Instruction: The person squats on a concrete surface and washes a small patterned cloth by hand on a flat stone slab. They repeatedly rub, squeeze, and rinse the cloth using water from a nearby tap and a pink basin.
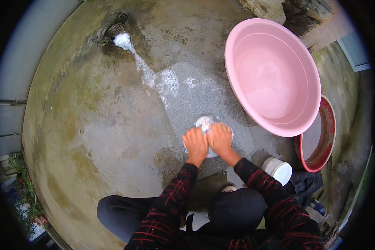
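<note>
My left hand (196, 144) and my right hand (220, 139) are side by side, both gripping a wet, soapy white cloth (204, 121). The cloth is bunched beneath them on a grey stone slab (203, 100); most of it is hidden by my fingers. Suds (168, 82) lie on the slab's far left part. To the right of the slab, a large pink plastic basin (265, 78) holds water.
A red basin (329, 125) with liquid stands partly behind the pink one. Nearer are a white lidded bucket (278, 171) and dark fabric (306, 187). Foam (123, 41) trails over wet concrete to a floor drain (117, 29). Plants (26, 190) are at the left edge.
</note>
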A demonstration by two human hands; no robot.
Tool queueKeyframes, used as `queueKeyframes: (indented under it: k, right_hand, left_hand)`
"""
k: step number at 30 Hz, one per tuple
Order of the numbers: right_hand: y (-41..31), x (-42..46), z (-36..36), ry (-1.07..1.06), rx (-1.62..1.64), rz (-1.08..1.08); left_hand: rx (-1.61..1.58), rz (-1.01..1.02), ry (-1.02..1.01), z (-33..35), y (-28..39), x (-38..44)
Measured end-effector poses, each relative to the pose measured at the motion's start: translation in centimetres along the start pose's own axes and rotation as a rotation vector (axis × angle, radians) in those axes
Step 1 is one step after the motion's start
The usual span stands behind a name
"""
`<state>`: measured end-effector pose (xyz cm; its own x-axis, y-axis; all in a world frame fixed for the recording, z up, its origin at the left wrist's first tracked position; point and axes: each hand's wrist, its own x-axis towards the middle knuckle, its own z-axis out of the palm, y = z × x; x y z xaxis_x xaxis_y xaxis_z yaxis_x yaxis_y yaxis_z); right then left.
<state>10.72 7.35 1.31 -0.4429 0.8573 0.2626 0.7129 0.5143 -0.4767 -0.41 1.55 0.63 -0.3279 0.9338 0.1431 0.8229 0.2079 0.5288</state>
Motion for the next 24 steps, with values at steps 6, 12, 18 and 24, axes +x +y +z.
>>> queueKeyframes:
  k: [6, 12, 18, 24]
  right_hand:
    - [-1.8, 9.3, -1.0, -0.036, 0.15, 0.022]
    - [-1.0, 1.5, -0.6, 0.043, 0.105, -0.025]
    - [-0.4, 8.2, 0.0, -0.103, 0.092, 0.168]
    - [-1.5, 0.2, -0.9, 0.04, -0.059, 0.066]
  left_hand:
    - [-0.481, -0.443, 0.017, -3.2, -0.2, 9.9]
    - [-0.136, -0.096, 0.136, -0.4, 1.1, 1.2]
    - [0.008, -0.207, 0.018, -0.2, 0.0, 9.2]
    - [-0.009, -0.038, 0.184, -0.4, 0.3, 1.9]
